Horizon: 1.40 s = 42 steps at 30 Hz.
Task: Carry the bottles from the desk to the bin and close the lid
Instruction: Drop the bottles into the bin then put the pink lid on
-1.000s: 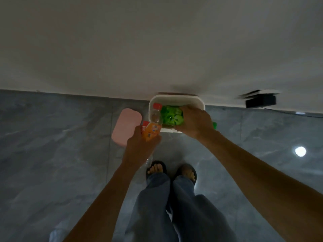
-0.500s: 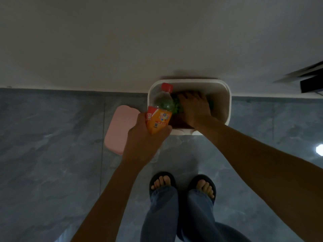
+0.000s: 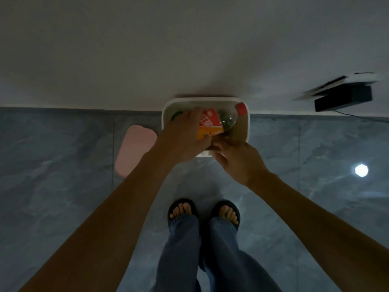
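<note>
open white bin (image 3: 248, 125), red-capped bottle (image 3: 226, 121) inside, left hand (image 3: 185, 137) gripping it

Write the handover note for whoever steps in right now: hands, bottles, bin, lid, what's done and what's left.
Left hand: holding the orange-label bottle, which lies sideways over the open white bin, red cap toward the right; not yet released.
Right hand: empty, at the bin's near rim, fingertips close to the bottle.
Something green shows in the bin at the left; too hidden to identify.
Pink lid: off, on the floor left of the bin.
Left: release the bottle, then fit the lid. The desk is out of view, so check for more bottles.
</note>
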Available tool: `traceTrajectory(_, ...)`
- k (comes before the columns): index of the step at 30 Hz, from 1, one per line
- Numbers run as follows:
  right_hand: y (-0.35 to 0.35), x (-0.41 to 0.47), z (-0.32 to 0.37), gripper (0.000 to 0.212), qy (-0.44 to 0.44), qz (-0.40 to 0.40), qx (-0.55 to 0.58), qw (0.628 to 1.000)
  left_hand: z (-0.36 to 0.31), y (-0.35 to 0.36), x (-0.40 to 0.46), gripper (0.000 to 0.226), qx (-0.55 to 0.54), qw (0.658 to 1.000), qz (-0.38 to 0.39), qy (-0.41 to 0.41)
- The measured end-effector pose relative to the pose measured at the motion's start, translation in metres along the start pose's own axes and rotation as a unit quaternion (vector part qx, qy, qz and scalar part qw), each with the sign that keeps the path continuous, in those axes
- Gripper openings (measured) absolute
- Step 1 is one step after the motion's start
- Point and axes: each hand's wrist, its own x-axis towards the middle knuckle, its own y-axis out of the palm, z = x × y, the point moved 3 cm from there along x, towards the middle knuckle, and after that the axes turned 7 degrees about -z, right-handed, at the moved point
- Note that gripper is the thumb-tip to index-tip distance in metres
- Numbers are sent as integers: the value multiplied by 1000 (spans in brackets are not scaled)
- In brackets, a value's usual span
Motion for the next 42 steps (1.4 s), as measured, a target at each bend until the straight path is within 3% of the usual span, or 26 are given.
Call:
traceTrajectory(2, 2, -3, -1, 37, -4, 0, -7, 1000, -3, 10, 9, 75, 51, 998, 17, 37)
traceTrajectory(7, 12, -7, -5, 26, -9, -35, -19, 999, 11, 43, 26, 75, 163, 986, 2, 36)
traceTrajectory(12, 22, -10, -10, 27, -32, -72, -25, 997, 25, 68, 33, 76, 194, 980, 1, 50)
traceTrajectory(19, 23, -7, -8, 29, -25, -37, -34, 998, 32, 67, 29, 68, 112, 993, 13, 24)
traceTrajectory(24, 8, -6, 8, 34, -4, 9, -16, 1000, 39, 39, -34, 37, -25, 990, -135, 12)
traceTrajectory(26, -3, -10, 25, 39, -14, -10, -1, 1000, 53, 34, -71, 29, -90, 977, -189, -28)
traceTrajectory(29, -11, -17, 67, 37, -82, -55, 45, 994, 92, 39, -125, 20, -208, 933, -217, -198)
traceTrajectory(33, 33, -2, 126, 43, -148, 58, 42, 986, 160, 61, -169, 24, -215, 883, -206, -364)
traceTrajectory(38, 125, 45, 161, 56, -177, 159, 17, 971, 222, 92, -164, 44, -170, 891, -176, -382)
traceTrajectory(42, 189, 89, 170, 70, -203, 175, -70, 961, 255, 123, -136, 48, -129, 907, -187, -354)
